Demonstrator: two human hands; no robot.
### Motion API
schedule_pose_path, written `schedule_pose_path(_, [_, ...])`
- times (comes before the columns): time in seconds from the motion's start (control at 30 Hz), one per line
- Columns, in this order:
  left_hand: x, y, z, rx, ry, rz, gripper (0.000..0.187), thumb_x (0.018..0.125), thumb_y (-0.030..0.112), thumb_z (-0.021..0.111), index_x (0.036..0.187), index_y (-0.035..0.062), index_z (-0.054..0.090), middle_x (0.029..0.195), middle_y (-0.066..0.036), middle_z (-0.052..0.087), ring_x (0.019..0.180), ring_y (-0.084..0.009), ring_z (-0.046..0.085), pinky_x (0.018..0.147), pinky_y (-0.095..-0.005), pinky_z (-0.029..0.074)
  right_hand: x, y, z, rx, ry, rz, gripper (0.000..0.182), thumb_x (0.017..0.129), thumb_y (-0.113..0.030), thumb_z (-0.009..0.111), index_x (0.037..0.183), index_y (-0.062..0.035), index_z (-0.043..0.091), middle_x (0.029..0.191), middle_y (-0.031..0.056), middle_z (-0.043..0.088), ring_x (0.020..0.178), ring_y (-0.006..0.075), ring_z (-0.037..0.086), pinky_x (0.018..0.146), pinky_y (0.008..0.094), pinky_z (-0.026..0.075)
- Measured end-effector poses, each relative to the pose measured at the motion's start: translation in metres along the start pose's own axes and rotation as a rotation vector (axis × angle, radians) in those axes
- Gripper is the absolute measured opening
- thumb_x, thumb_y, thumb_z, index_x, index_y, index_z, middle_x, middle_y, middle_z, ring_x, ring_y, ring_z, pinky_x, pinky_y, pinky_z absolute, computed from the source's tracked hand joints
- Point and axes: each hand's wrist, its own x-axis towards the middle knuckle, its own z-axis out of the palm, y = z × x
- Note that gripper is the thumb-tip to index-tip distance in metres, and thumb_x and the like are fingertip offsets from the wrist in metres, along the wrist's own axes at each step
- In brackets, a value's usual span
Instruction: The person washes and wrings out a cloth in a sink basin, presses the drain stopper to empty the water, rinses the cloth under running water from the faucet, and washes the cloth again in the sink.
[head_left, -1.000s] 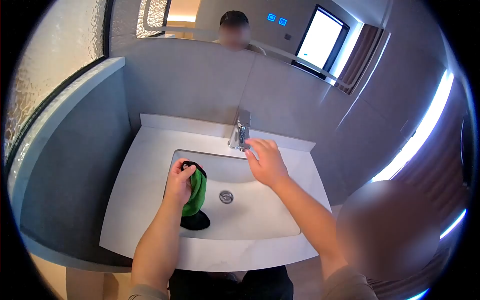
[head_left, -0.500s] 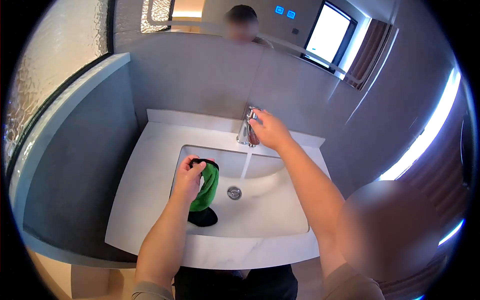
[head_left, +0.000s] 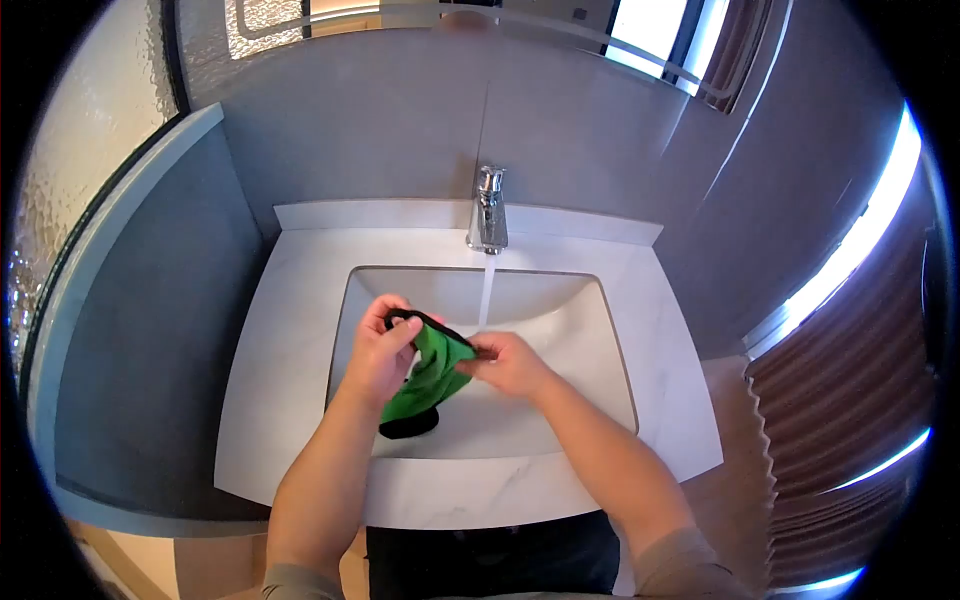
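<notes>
A green cloth item with black edges (head_left: pixel 436 372), possibly a sock, hangs over the sink basin (head_left: pixel 540 440). My left hand (head_left: pixel 384 350) pinches its black upper rim at the left. With closed fingers, my right hand (head_left: pixel 508 364) grips the cloth's right edge. The black lower end hangs down at the left of the basin. Behind both hands stands the chrome faucet (head_left: pixel 488 212), and a stream of water (head_left: pixel 487 290) runs from it into the basin. The drain is hidden from view.
The white countertop (head_left: pixel 270 380) surrounds the basin, with a grey partition (head_left: pixel 150 330) on its left. A grey wall (head_left: pixel 390 120) and a mirror (head_left: pixel 560 25) are behind. Brown pleated curtains (head_left: pixel 850 430) hang at the right.
My right hand has left the faucet handle, come down toward me and taken hold of the cloth. The cloth is now stretched to the right. The view has tilted downward.
</notes>
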Motion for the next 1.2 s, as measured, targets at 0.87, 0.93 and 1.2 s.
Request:
schedule_pose_path(0.87, [-0.043, 0.033, 0.038, 1.133, -0.269, -0.402, 0.017, 0.077, 0.001, 0.071, 0.083, 0.0066, 0.056, 0.077, 0.001, 0.059, 0.071, -0.0087, 0.054, 0.064, -0.0244, 0.045, -0.067, -0.071, -0.081, -0.816, -0.544, 0.145, 0.030, 0.075, -0.020, 0.070, 0.099, -0.0023, 0.065, 0.090, 0.0126, 0.067, 0.080, 0.0236, 0.062, 0.073, 0.0351, 0.049])
schedule_pose_path(0.93, [-0.049, 0.035, 0.039, 1.149, -0.320, -0.481, 0.016, 0.078, 0.002, 0.071, 0.083, 0.0064, 0.056, 0.076, 0.001, 0.058, 0.070, -0.0091, 0.054, 0.064, -0.0245, 0.044, -0.070, -0.064, -0.072, -0.776, -0.587, 0.202, 0.031, 0.075, -0.020, 0.070, 0.100, -0.0020, 0.064, 0.092, 0.0120, 0.067, 0.082, 0.0236, 0.062, 0.074, 0.0348, 0.049])
schedule_pose_path(1.2, [0.001, 0.000, 0.001, 1.492, 0.005, -0.234, 0.027, 0.075, 0.009, 0.072, 0.097, 0.0051, 0.056, 0.094, -0.010, 0.061, 0.088, -0.0224, 0.060, 0.076, -0.0356, 0.049, -0.017, -0.042, -0.071, -1.158, -0.262, 0.319, 0.036, 0.073, -0.017, 0.068, 0.106, -0.0028, 0.063, 0.107, 0.0117, 0.064, 0.097, 0.0281, 0.060, 0.080, 0.0386, 0.048])
